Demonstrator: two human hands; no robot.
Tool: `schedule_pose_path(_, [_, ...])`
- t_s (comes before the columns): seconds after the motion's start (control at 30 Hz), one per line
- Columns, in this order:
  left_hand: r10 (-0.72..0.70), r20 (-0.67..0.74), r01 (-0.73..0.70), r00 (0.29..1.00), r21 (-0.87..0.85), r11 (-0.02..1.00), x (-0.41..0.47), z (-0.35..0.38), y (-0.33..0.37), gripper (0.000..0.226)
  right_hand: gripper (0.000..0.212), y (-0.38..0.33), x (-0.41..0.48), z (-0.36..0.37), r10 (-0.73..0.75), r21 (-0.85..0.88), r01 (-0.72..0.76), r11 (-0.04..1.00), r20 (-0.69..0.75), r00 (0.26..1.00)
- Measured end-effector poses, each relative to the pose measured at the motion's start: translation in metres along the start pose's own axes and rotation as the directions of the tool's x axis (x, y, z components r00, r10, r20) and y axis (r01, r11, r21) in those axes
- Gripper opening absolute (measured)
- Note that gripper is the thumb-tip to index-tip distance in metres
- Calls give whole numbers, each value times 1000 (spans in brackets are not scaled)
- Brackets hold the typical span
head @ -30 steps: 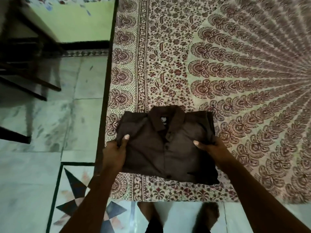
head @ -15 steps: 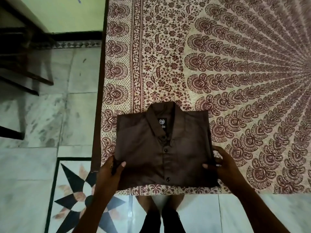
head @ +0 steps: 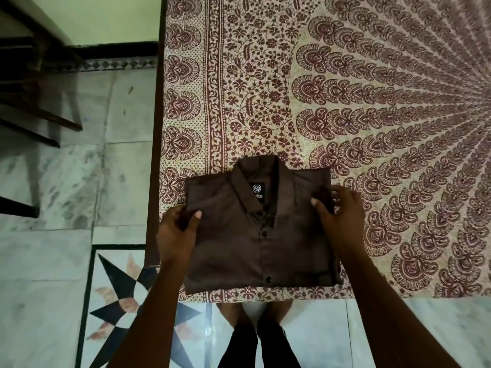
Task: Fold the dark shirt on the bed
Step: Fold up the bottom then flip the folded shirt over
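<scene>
Left hand (head: 176, 229): thumb on top, fingers tucked under the left side fold of the dark brown button-front fabric shirt (head: 279, 251). It's a pinch, not a flat press. Right hand (head: 338, 211): thumb on top near the shoulder, fingers bent round the right side fold. How far they go under, I can't tell.

Gripping both side folds so the tucked-in sleeves and sides don't spring open while I square the packet.

Shirt state: compact rectangle, front up, pointed collar (head: 240, 185) at the far end, black neck label (head: 256, 187) showing, dark placket buttons (head: 263, 233) running down the centre. The hem-side fold is nearest me.

Location: near corner of the bed, on the cream-and-maroon block-printed cotton sheet (head: 372, 115), its near edge just inside the sheet's border, its left edge close to the bed's dark wooden side rail (head: 154, 155). Kept close so I reach both sides without leaning.

Judgement: folding looks essentially done; what's left is alignment and letting go.

Beyond: grey marble floor (head: 53, 261) with a star inlay (head: 125, 301), dark chair legs (head: 39, 120) at far left.
</scene>
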State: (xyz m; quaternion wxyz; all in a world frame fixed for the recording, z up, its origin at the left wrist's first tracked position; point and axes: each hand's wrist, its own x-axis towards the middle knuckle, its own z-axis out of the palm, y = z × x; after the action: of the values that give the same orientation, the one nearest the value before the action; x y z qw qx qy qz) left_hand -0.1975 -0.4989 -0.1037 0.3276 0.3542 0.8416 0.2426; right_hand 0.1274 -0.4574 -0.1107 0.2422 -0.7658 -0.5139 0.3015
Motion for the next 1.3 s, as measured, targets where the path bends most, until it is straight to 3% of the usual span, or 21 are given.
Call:
schedule_pose_path(0.1, [-40, -28, 37, 999, -125, 991, 10, 1, -7, 31, 55, -11, 23, 10, 137, 73, -147, 987, 126, 983])
schedule_pose_path(0.2, [-26, -50, 19, 998, -139, 990, 13, -2, -13, 25, 39, -7, 35, 12, 241, 115, -257, 960, 135, 961])
schedule_pose_path(0.3, [72, -157, -85, 985, -76, 993, 12, -2, -9, 17, 18, -4, 36, 13, 226, 179, -235, 955, 69, 972])
schedule_pose_path(0.47, [177, -273, -198, 946, -53, 979, 6, 11, -4, 17, 17, -2, 33, 16, 199, 236, -192, 953, -4, 980])
schedule_pose_path(0.63, [91, -239, -127, 967, -141, 982, 17, 23, -4, 22, 15, -7, 35, 20, 175, 267, -160, 950, -31, 984])
schedule_pose_path(0.73, [54, -220, -72, 974, -71, 995, 25, 29, -5, 21, 21, -7, 37, 26, 168, 207, -152, 966, -58, 984])
schedule_pose_path(0.8, [161, -248, -159, 955, 26, 987, 16, 30, -4, 26, 26, -5, 28, 29, 98, 131, -79, 988, -150, 984])
schedule_pose_path(0.9, [352, -257, -299, 900, 223, 928, -11, 33, -6, 43, 36, -5, -2, 33, -156, -106, 131, 986, -286, 945])
schedule_pose_path(1.0, [344, -46, -323, 938, 247, 914, -26, 40, -23, 58, 58, 1, -39, 43, -301, -297, 271, 916, -62, 952])
schedule_pose_path(1.07, [321, 75, -327, 944, 341, 881, -23, 44, -38, 62, 70, 19, -55, 50, -298, -403, 326, 855, 132, 945])
schedule_pose_path(1.13, [294, 124, -318, 948, 410, 855, -18, 47, -46, 64, 77, 39, -54, 51, -277, -517, 348, 782, 211, 937])
schedule_pose_path(1.23, [346, 125, -368, 930, 320, 873, -14, 49, -51, 63, 84, 48, -37, 44, -110, -567, 192, 801, 176, 978])
schedule_pose_path(1.3, [368, 48, -369, 929, 210, 905, -16, 47, -53, 59, 84, 43, -32, 41, -8, -524, 64, 849, 109, 994])
